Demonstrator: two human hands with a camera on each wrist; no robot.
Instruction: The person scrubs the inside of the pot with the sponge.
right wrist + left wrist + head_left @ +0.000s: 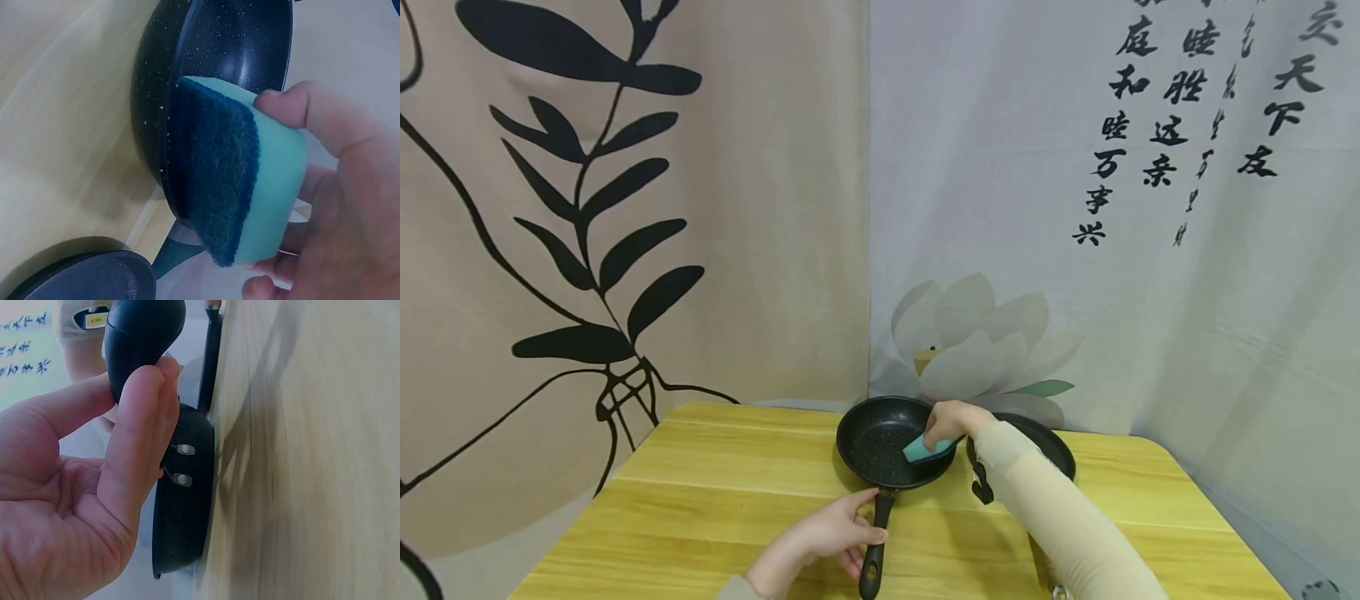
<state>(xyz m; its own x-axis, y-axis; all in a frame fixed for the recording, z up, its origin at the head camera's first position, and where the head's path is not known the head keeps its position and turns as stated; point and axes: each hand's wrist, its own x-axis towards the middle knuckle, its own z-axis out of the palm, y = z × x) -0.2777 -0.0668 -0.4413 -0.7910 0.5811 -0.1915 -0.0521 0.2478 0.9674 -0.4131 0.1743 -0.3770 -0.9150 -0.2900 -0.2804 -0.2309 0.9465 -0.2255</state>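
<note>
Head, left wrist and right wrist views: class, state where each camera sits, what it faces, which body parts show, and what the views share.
Head: worn on the head, looks forward and down at the table; shows left hand, right hand and sleeve.
Left wrist: faces the pan handle; shows left hand.
Right wrist: faces the sponge; shows right hand.
Shared: the speckled pan.

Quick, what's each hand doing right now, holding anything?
Left hand: fingers curled round the frying pan handle, holding it.
Right hand: fingers grip the green sponge at the frying pan rim.
</note>
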